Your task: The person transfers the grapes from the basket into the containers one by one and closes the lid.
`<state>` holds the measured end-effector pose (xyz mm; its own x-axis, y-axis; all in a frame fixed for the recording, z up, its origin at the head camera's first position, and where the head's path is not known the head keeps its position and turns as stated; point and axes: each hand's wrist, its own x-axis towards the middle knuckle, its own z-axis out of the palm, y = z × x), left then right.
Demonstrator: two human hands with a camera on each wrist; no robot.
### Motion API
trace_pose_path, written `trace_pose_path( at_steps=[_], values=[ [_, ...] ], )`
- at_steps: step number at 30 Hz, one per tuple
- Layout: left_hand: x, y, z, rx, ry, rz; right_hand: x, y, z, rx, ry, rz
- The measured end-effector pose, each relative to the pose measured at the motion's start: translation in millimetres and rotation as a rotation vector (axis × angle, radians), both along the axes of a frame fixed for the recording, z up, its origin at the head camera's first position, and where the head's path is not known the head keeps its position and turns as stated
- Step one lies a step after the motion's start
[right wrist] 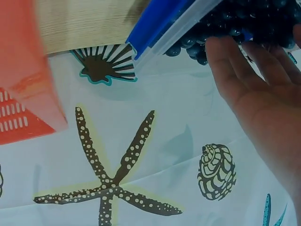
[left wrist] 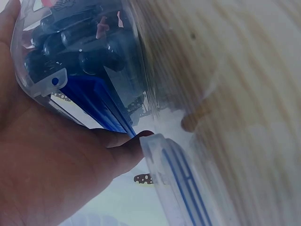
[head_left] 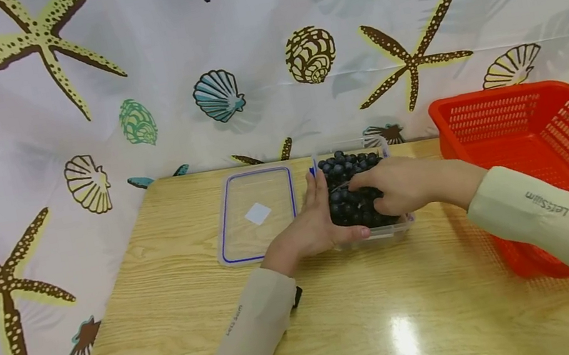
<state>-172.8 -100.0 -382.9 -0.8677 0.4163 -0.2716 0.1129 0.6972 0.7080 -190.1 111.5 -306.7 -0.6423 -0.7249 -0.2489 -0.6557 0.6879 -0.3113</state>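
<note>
Dark grapes [head_left: 348,207] fill a clear plastic container [head_left: 380,233] with blue latches, at the back of the table. My left hand [head_left: 309,227] rests against the container's left side, fingers straight along the wall and thumb stretched across the front corner. In the left wrist view, that hand [left wrist: 61,160] lies beside a blue latch [left wrist: 96,101], with grapes showing through the wall. My right hand [head_left: 406,184] reaches over the container's right rim, fingertips on the grapes. The right wrist view shows its fingers [right wrist: 225,66] lightly bent against the grapes.
Left of the container lies a clear lid [head_left: 239,230] with a blue seal and a white diamond label. A red plastic basket [head_left: 521,161] stands at the right, under my right forearm. A patterned curtain [head_left: 258,30] hangs behind the wooden table [head_left: 366,315].
</note>
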Motion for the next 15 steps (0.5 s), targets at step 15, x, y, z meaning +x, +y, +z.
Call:
trace_pose_path(
  at_steps=[15],
  values=[
    [-1.6,-1.2,-2.4,0.028,0.013,0.001,-21.1,-29.7,-11.7,0.25,0.026,-0.092]
  ],
)
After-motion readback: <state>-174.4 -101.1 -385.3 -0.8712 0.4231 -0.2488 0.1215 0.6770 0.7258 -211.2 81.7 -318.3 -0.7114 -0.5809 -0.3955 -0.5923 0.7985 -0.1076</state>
